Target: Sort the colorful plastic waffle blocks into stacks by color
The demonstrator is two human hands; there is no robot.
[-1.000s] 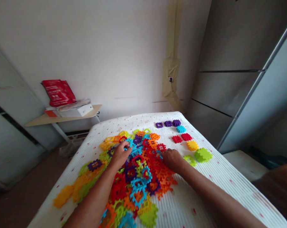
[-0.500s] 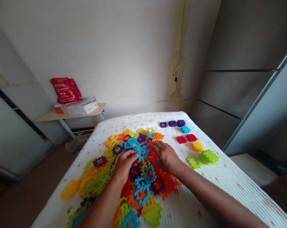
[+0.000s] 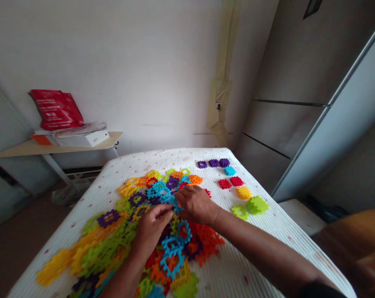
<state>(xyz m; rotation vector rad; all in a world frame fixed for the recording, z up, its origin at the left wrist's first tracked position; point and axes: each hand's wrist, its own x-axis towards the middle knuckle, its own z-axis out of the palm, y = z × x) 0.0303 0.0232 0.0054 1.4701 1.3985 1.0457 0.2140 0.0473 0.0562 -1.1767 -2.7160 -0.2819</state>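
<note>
A heap of toothed plastic building tiles in several colours covers the near left and middle of the table. Above it, my left hand (image 3: 154, 225) pinches the edge of a blue building tile (image 3: 175, 203) between thumb and fingers. My right hand (image 3: 197, 204) is bent over the same tile from the right, its fingers closed against it and hiding much of it. Other blue tiles (image 3: 171, 261) lie in the heap just below my hands. Orange-red tiles (image 3: 210, 242) spread under my right forearm, and green tiles (image 3: 108, 252) lie left of my left forearm.
Sorted tiles stand along the table's right side: purple (image 3: 214, 163), blue (image 3: 230, 171), red (image 3: 236, 181), yellow (image 3: 244, 193) and green (image 3: 257, 205). A side table (image 3: 16, 150) at the left wall bears a red bag (image 3: 56, 109) and a white box (image 3: 83, 140). A grey cabinet (image 3: 277, 132) borders the right.
The view has turned to the right, so everything sits further left in the picture. My right hand has closed further over the blue tile, covering more of it; my left hand keeps its pinch.
</note>
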